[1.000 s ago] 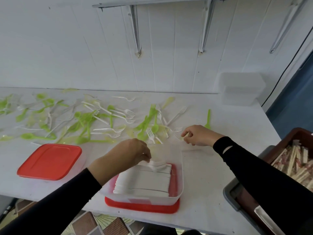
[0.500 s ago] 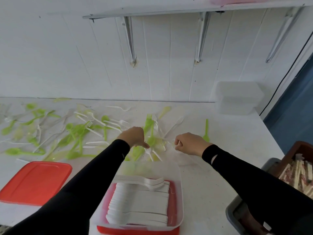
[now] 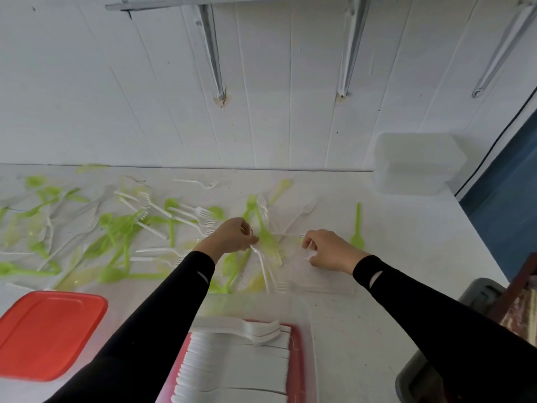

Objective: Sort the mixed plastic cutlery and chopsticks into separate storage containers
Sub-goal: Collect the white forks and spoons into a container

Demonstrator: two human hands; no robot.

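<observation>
Green and white plastic cutlery (image 3: pixel 122 231) lies scattered over the white table (image 3: pixel 406 228). My left hand (image 3: pixel 229 237) pinches a white fork (image 3: pixel 261 263) at the edge of the pile. My right hand (image 3: pixel 328 250) has its fingers curled round a small white piece of cutlery (image 3: pixel 311 254), mostly hidden. A clear container (image 3: pixel 305 315) near the front edge holds stacked white forks (image 3: pixel 241 359) and sits on a red lid. A lone green spoon (image 3: pixel 357 228) lies right of my right hand.
A red-lidded container (image 3: pixel 49 333) stands at the front left. Stacked clear empty containers (image 3: pixel 415 164) sit at the back right by the wall. A grey bin (image 3: pixel 430 359) and a brown box with wrapped chopsticks (image 3: pixel 523 312) are at the right edge.
My left hand left the fork container, reached forward into the pile and took hold of a white fork. My right hand stayed at the pile. The view tilted forward.
</observation>
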